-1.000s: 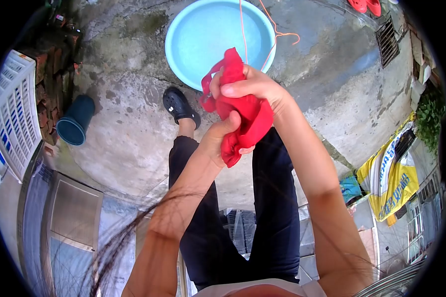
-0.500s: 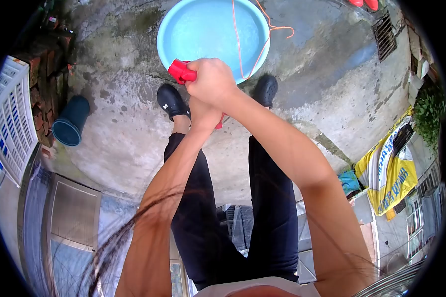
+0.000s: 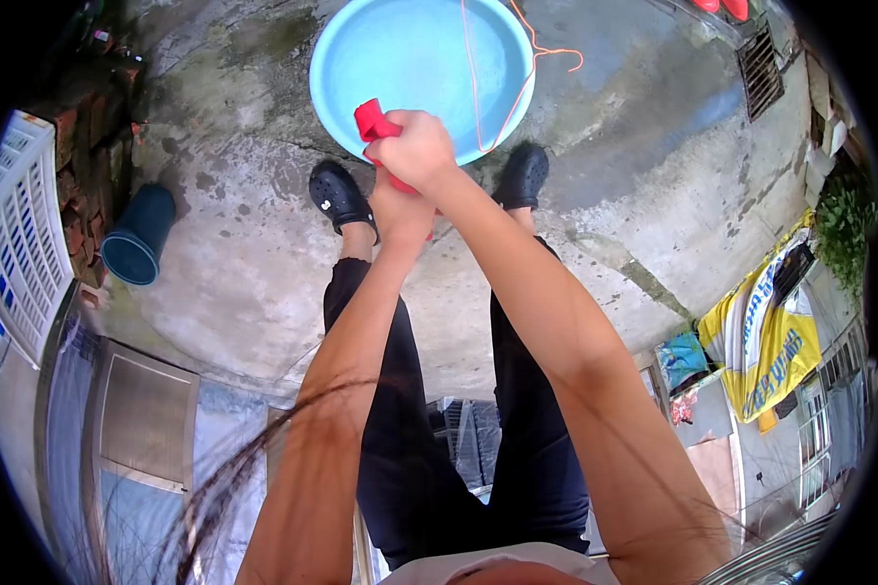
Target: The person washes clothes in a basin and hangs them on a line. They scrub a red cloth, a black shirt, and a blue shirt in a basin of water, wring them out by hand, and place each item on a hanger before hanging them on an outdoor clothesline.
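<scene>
A twisted red cloth is squeezed between both my hands, one end sticking out past the right fist. My right hand, the farther one, is wrapped round it just over the near rim of the basin. Close below, my left hand grips the same cloth, with a bit of red showing at its side. The light blue basin stands on the ground beyond my feet. An orange wire hanger lies across its right side, hook pointing outward.
Black clogs are on my feet, either side of the hands. A dark green bucket and a white plastic crate are on the left. To the right are a yellow and white sheet and a drain grate.
The cloth's free end has swung from pointing left to pointing up and away, over the basin's rim. My right hand has turned with it; both hands stay clenched.
</scene>
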